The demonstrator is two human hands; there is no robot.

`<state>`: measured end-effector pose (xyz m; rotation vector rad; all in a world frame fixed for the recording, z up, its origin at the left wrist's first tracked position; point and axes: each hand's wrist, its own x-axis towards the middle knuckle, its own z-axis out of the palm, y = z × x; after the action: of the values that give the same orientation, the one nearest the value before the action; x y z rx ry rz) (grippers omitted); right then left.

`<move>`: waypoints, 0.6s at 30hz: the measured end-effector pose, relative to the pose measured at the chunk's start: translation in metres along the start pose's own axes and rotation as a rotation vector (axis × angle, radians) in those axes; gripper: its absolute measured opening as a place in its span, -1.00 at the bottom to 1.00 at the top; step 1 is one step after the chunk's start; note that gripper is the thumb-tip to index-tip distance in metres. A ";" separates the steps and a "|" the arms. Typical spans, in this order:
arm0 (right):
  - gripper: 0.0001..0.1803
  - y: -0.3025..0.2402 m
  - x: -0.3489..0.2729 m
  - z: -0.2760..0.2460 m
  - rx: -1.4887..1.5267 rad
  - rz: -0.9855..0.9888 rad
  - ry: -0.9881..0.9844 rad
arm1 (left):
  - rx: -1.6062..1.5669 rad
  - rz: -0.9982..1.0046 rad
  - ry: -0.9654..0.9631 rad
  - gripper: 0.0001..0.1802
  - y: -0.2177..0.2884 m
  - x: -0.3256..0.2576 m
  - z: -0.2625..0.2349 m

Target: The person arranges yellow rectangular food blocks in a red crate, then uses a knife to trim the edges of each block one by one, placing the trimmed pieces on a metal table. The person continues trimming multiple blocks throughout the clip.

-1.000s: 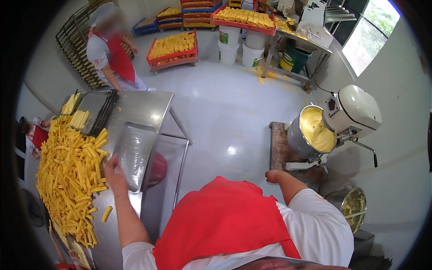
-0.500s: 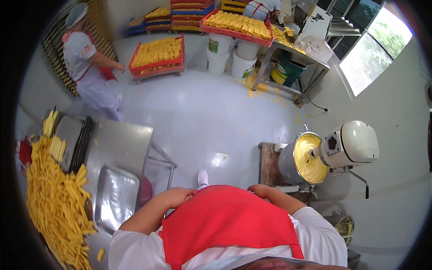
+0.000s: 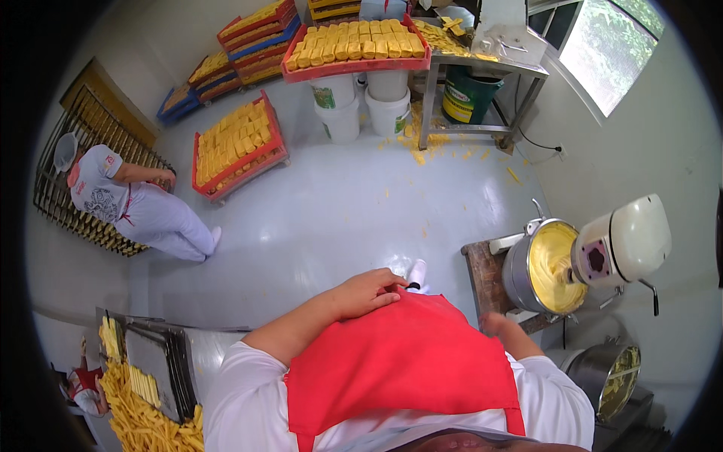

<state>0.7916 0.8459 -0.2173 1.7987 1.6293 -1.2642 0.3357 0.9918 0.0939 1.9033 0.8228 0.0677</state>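
Note:
My left hand [image 3: 367, 292] lies flat on the top edge of my red apron [image 3: 407, 361], fingers together, holding nothing. My right hand [image 3: 497, 325] hangs at my right side next to the apron; it is partly hidden, so I cannot see its fingers. Just right of it a steel mixer bowl [image 3: 544, 265] full of yellow dough sits under a white mixer head [image 3: 625, 241] on a low wooden stand [image 3: 486, 275]. At the lower left a steel table [image 3: 192, 354] holds baking trays [image 3: 154, 369] and a heap of yellow dough sticks [image 3: 139, 418].
A person in white [image 3: 132, 200] bends at a wire rack [image 3: 83, 218] at the left. Red crates of yellow blocks [image 3: 237, 143] stand on the grey floor and on a far steel table [image 3: 482, 64]. White buckets [image 3: 339, 105] stand below it. Another steel bowl [image 3: 610, 377] sits at the lower right.
My left hand left the tray on the steel table and came onto my apron. My view swung right and away from the table; the mixer now sits closer to my right side.

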 end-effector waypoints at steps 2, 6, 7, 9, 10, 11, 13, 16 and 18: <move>-0.47 -0.009 0.016 -0.016 0.051 0.050 -0.129 | -0.153 -0.003 -0.064 -0.57 -0.040 0.034 -0.017; -0.48 -0.033 0.070 -0.116 -0.203 0.007 -0.309 | -0.348 -0.305 -0.028 -0.52 -0.130 0.061 -0.064; -0.49 -0.041 0.084 -0.150 -0.284 -0.011 -0.346 | -0.244 -0.417 -0.010 -0.50 -0.160 0.061 -0.077; -0.57 -0.031 0.135 -0.207 -0.519 -0.002 -0.356 | 0.299 -0.513 0.079 -0.46 -0.281 0.029 -0.073; -0.60 -0.030 0.163 -0.250 -0.581 -0.004 -0.268 | 0.439 -0.651 0.008 -0.47 -0.319 0.011 -0.079; -0.63 -0.025 0.187 -0.294 -0.638 0.014 -0.178 | 0.389 -0.846 -0.005 -0.47 -0.335 0.000 -0.092; -0.64 -0.098 0.233 -0.389 -0.457 -0.137 0.233 | 0.406 -0.992 0.194 -0.50 -0.408 -0.101 -0.055; -0.59 -0.186 0.257 -0.490 -0.226 -0.205 0.479 | 0.106 -1.178 0.102 -0.52 -0.416 -0.114 -0.051; -0.63 -0.255 0.276 -0.522 -0.092 -0.322 0.511 | -0.097 -1.194 0.083 -0.53 -0.415 -0.115 -0.045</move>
<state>0.7105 1.4748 -0.1084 1.9646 2.2878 -0.8622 0.0180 1.0658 -0.1911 1.0730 1.8331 -0.5328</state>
